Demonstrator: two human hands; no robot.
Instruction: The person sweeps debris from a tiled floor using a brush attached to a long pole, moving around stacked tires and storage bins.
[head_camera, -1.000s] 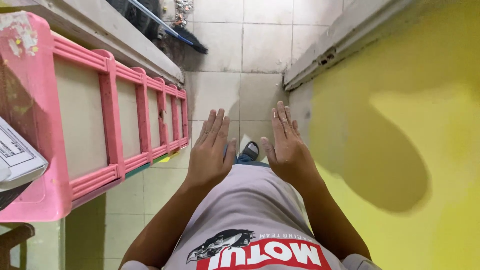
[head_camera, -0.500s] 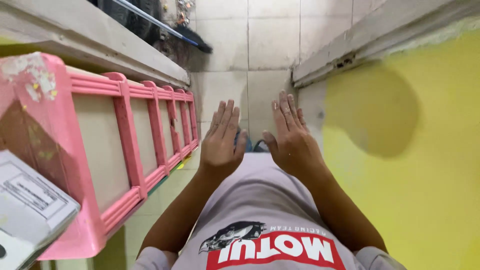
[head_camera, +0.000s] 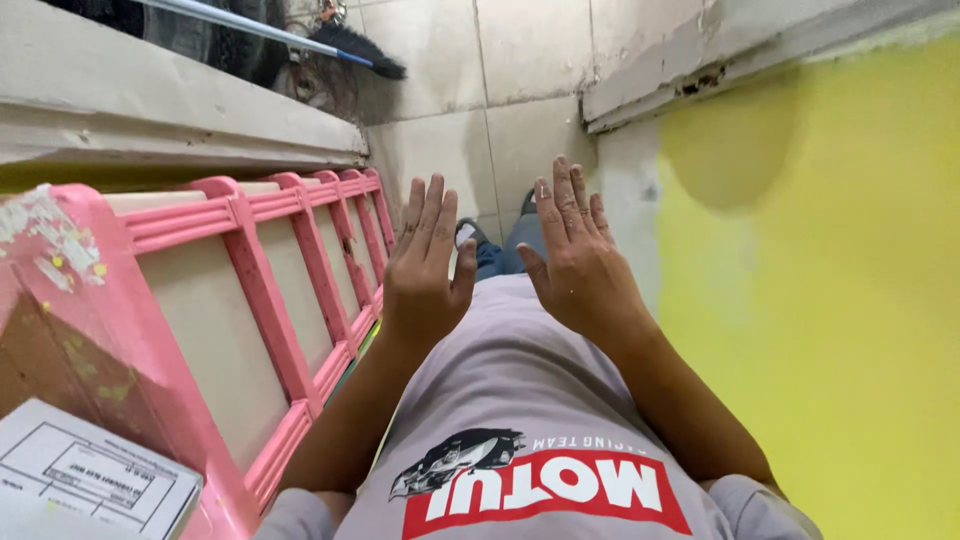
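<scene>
Both of my hands are held out flat in front of my chest, backs up, fingers spread. My left hand (head_camera: 425, 270) hovers beside the pink ladder (head_camera: 270, 290), close to its right rail without touching it. My right hand (head_camera: 575, 255) is level with it, a short gap between them, near the yellow wall (head_camera: 830, 300). Neither hand holds anything. Below the hands I see my grey printed shirt (head_camera: 520, 400) and, further down, my jeans and a shoe on the tiled floor (head_camera: 520, 90).
A white printed sheet (head_camera: 85, 475) lies on the ladder's paint-spattered top at the lower left. A grey concrete ledge (head_camera: 170, 120) runs along the left, with a broom (head_camera: 350, 45) beyond it. Another grey ledge (head_camera: 700, 60) caps the yellow wall.
The view has tilted and drawn closer to the ladder. Both hands stay flat and spread, rising slightly in the frame.
</scene>
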